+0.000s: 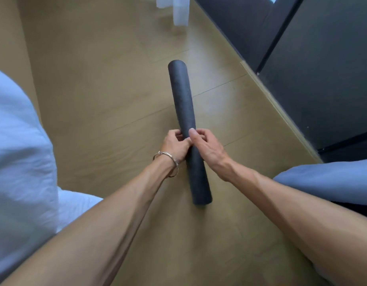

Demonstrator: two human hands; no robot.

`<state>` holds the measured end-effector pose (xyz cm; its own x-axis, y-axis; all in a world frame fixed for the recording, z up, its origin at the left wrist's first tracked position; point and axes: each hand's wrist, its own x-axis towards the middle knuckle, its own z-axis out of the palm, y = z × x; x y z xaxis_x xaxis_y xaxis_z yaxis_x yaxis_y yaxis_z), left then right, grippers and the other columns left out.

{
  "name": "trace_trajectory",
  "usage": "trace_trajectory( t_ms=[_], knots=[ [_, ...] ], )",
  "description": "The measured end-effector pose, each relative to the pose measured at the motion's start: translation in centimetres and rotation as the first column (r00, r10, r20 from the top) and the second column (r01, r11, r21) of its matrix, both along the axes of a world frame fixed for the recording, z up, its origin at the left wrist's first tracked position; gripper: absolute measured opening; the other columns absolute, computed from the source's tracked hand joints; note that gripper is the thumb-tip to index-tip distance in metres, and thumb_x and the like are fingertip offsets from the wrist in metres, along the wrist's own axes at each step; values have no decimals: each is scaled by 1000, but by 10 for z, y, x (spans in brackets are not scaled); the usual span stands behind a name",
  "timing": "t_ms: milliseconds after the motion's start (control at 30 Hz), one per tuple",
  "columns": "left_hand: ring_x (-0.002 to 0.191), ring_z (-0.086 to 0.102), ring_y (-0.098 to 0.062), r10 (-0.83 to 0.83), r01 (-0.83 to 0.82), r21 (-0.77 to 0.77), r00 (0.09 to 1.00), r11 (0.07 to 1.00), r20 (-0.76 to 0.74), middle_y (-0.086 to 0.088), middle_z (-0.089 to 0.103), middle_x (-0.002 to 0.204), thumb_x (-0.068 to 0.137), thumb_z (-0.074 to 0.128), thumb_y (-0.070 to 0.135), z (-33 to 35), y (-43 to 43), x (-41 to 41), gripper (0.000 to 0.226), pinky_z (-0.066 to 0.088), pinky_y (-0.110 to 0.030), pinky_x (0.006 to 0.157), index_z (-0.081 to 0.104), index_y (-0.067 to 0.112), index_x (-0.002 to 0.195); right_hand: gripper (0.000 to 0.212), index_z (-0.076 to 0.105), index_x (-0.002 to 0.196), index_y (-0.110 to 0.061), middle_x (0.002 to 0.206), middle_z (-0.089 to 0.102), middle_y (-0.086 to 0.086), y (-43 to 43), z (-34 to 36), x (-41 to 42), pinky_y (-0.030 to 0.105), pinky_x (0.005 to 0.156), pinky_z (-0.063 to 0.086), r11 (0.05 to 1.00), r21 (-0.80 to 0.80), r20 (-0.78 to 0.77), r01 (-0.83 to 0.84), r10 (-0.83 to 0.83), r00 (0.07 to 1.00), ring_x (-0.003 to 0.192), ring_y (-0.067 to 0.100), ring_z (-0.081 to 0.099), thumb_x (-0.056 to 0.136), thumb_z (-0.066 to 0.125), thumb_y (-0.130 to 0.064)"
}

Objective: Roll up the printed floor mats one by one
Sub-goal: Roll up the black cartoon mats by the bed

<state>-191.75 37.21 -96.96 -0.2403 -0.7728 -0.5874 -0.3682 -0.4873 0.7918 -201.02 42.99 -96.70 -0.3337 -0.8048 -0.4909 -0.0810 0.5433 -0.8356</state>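
both hands [188, 144] closed around dark grey rolled rubbery floor mat [183, 112] mid-length; light, springy, likely unrolls; grip centre firmly.

The roll [183, 112] is plain charcoal — no print showing — the floor [108, 83] tan wood-grain, the bangle [168, 159] gold, bedding [19, 141] white.

Both hands grip a tightly rolled dark mat [185, 124] over a wood floor [96, 89]: left hand [175, 146] w/ wrist bracelet [168, 161], right hand [206, 146] thumb on top.
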Motion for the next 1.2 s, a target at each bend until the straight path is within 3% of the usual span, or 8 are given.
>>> trace_trajectory(
  t_ms=[100, 233, 400, 533, 667, 800, 1067, 1200],
  knots=[
    [86, 62, -12, 81, -59, 135, 983, 989, -163, -2, 62, 94, 94, 51, 11, 16, -4, -10, 18, 52, -27, 59, 52, 13, 112, 49, 45, 120, -26, 114, 60, -4, 0, 6, -16, 26, 87, 49, 999, -35, 55, 5, -4, 998, 101, 9, 60, 84, 65, -51],
    [81, 62, -13, 104, -56, 190, 963, 980, -250, -1, 61, 89, 96, 46, 14, 29, -2, -26, 10, 51, -35, 72, 55, 17, 99, 58, 39, 123, -26, 116, 57, 3, 3, 11, -45, 41, 86, 54, 998, -52, 92, 41, -36, 995, 100, 21, 63, 79, 76, -29],
    [103, 50, -15, 20, -6, 148, 996, 989, -91, 1, 52, 122, 90, 62, 30, 21, 6, -60, 43, 49, -43, 86, 44, 19, 128, 52, 42, 125, -19, 109, 60, 4, 9, 14, -67, 28, 66, 54, 987, -53, 119, 150, -142, 983, 86, 17, 65, 82, 71, -11],
    [111, 60, -25, 84, -46, 241, 985, 969, -153, -10, 53, 129, 88, 66, 19, 15, 7, -86, 46, 56, -43, 64, 40, 10, 125, 52, 43, 126, -21, 111, 60, 1, 20, 8, -89, 29, 74, 55, 991, -21, 95, 136, -133, 987, 92, 15, 64, 81, 71, -17],
    [93, 59, -25, 187, -166, 169, 976, 972, -116, -2, 52, 102, 84, 68, 8, 9, 16, -121, 43, 56, -48, 65, 35, 16, 110, 44, 48, 121, -24, 110, 59, 1, 22, 5, -112, 34, 76, 53, 999, 25, -284, -22, 28, 959, 90, 18, 62, 81, 64, -29],
    [83, 61, -23, 205, -199, 97, 977, 975, -64, 4, 48, 79, 76, 74, 10, 1, 33, -159, 48, 56, -40, 78, 36, 19, 104, 69, 27, 142, -19, 128, 38, 7, 33, -6, -128, 38, 81, 47, 966, 222, -643, -132, 247, 725, 108, 28, 50, 85, 63, -36],
    [61, 48, -11, -105, 120, 146, 989, 982, -106, -7, 52, 79, 86, 55, 2, 5, 35, -201, 17, 40, -22, 50, 47, 14, 77, 80, 17, 149, -9, 136, 35, 15, 41, -8, -187, 41, 90, 43, 957, 285, -784, -62, 270, 559, 119, 32, 41, 87, 64, -26],
    [64, 47, -11, -273, 291, 146, 953, 945, -132, -12, 55, 102, 88, 49, 0, 15, 44, -224, 25, 42, -18, 44, 50, 11, 110, 78, 14, 151, -13, 133, 36, 15, 49, -19, -204, 39, 83, 39, 971, 241, -846, -8, 214, 488, 112, 33, 42, 88, 59, -18]
  ],
)
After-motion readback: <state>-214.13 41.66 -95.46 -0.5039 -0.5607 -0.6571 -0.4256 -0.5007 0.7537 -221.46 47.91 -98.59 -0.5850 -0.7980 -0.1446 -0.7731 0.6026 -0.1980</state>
